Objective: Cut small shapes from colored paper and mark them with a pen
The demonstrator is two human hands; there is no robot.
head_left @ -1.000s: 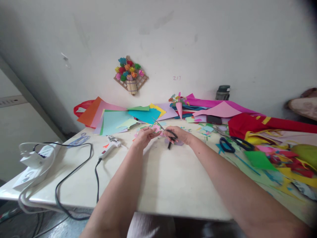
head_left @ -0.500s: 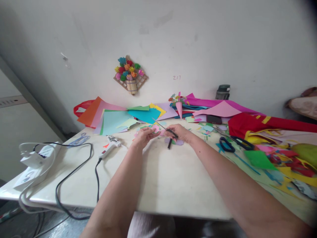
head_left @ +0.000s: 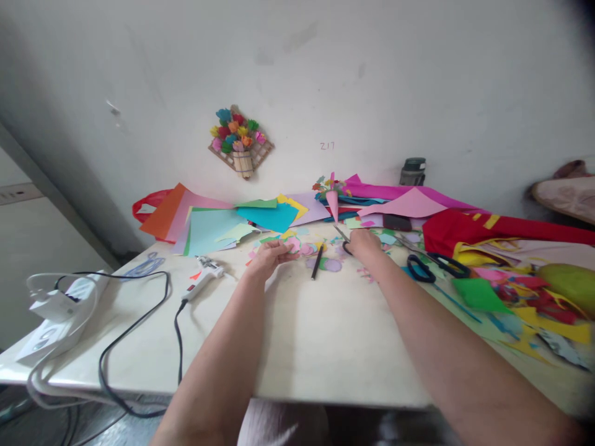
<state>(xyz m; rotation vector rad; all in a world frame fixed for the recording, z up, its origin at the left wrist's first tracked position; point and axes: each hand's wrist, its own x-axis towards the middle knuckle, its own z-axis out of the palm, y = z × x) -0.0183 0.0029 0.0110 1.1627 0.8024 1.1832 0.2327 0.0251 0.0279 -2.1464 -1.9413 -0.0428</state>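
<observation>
Between the thumb and fingers of my left hand (head_left: 270, 259) is a small pink paper piece (head_left: 293, 244), above the middle of the table. My right hand (head_left: 365, 245) is closed round small dark-handled scissors (head_left: 343, 234), their blades pointing up and to the left. Between the two hands a black pencil-like stick (head_left: 317, 261) lies on the table. Pink and lilac paper rounds (head_left: 331, 265) lie beside it. A pink paper cone with small paper flowers (head_left: 332, 203) is just beyond the scissors.
A white glue gun (head_left: 203, 284) with its black cord lies left, near a power strip (head_left: 60, 322). Coloured paper sheets (head_left: 216, 226) line the back. Larger dark-handled scissors (head_left: 421, 269), paper scraps and red cloth (head_left: 465, 230) cover the right. A dark bottle (head_left: 413, 172) stands behind.
My right hand has moved right with the scissors, away from the left hand and the pink paper. The stick and paper rounds are now in fuller view. My left hand stays nearly in place.
</observation>
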